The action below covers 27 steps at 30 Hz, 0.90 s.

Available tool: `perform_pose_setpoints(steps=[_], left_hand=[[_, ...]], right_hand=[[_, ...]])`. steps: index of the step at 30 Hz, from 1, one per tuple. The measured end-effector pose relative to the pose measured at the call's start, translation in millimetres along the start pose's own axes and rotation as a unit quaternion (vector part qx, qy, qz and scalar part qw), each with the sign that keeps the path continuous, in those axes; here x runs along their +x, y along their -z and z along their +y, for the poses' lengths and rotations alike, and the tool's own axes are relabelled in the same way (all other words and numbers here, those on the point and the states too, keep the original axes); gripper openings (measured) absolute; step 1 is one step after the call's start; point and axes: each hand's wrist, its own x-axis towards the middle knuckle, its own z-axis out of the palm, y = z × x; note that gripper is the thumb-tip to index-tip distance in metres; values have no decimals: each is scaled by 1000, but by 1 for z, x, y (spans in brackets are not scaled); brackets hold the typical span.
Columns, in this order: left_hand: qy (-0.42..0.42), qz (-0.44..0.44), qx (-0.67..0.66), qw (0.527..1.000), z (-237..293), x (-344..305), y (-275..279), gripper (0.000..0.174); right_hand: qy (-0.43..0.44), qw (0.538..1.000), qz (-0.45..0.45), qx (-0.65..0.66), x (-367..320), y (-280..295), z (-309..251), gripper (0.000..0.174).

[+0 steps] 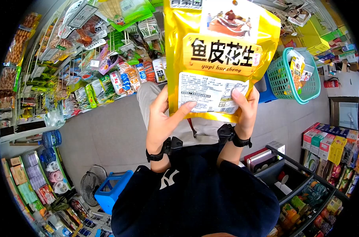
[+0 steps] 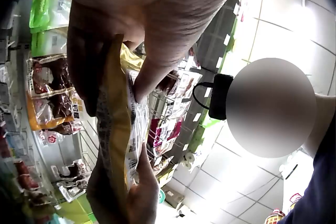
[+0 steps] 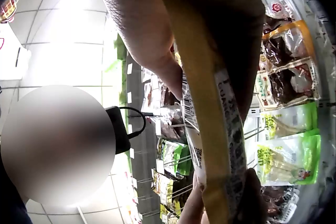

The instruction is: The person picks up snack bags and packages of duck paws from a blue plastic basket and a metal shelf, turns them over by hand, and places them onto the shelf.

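A large yellow snack bag (image 1: 223, 59) with black lettering and a white label is held up in front of the body in the head view. The left hand (image 1: 163, 118) grips its lower left edge, thumb on the label and fingers behind. At the lower right corner the right hand (image 1: 246, 110) pinches it the same way. Edge-on in the left wrist view, the bag (image 2: 121, 129) sits between thumb and fingers of the left hand (image 2: 152, 19). The right wrist view shows the bag (image 3: 202, 103) gripped by the right hand (image 3: 210, 14).
Hanging snack packets (image 1: 124, 79) fill the rack at front left. A green basket (image 1: 284, 79) holding packets stands at the right on something blue. A blue stool (image 1: 112, 193) and a fan (image 1: 90, 183) are at lower left. Dark shelving (image 1: 290, 177) is at lower right.
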Motion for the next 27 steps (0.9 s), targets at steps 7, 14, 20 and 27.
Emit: perform_pose_setpoints(steps=[7,14,20,27], left_hand=[[-7,8,5,1000,0,0,-3,35],[-32,47,-4,998,4,-4,-8,30],[-60,128,26,990,-4,5,-10,27],[-227,11,244,943,-4,8,-9,33]], right_hand=[[26,999,24,-11,2,1,1,41],[41,999,25,0,8,-11,3,45],[82,981,-6,-177,9,-20,6,66],[-10,987,-161,-7,-7,-45,24,83]])
